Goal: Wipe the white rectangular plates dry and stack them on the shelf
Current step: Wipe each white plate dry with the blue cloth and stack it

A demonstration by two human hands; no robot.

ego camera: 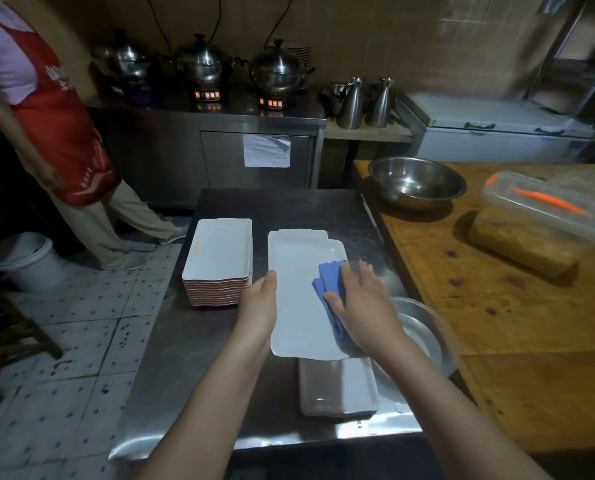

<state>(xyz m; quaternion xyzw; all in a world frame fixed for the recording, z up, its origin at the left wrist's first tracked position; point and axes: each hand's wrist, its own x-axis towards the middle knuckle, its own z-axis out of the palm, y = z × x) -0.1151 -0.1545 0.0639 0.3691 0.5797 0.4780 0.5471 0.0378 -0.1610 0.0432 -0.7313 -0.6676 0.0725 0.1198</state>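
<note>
Looking down from the head view, you have one white plate [297, 306] lying lengthwise near the middle of the steel table [282, 206]. It rests on other plates rather than on bare steel: a far plate [303, 232] shows past its far end, and a near plate [337, 389] juts out from under its near end.

Your left hand [258, 306] grips the plate's left rim, thumb on top and fingers hidden below. I judge this is to stop the plate sliding under the wipe.

Your right hand [361, 299] lies flat, fingers straight and spread, pressing the blue cloth [329, 282] onto the plate's right side. The flat palm spreads pressure over the folded cloth.

Just left of the plate, apart from it, stands a tall stack [219, 258] within easy reach of your left hand. Whether those are dried or waiting I cannot tell.

A shallow pan [424, 327] sits right of your right wrist. A bowl [417, 181] stands on the wooden counter [496, 306], far right.

No shelf can be picked out for certain, so stacking there looks not yet begun.
</note>
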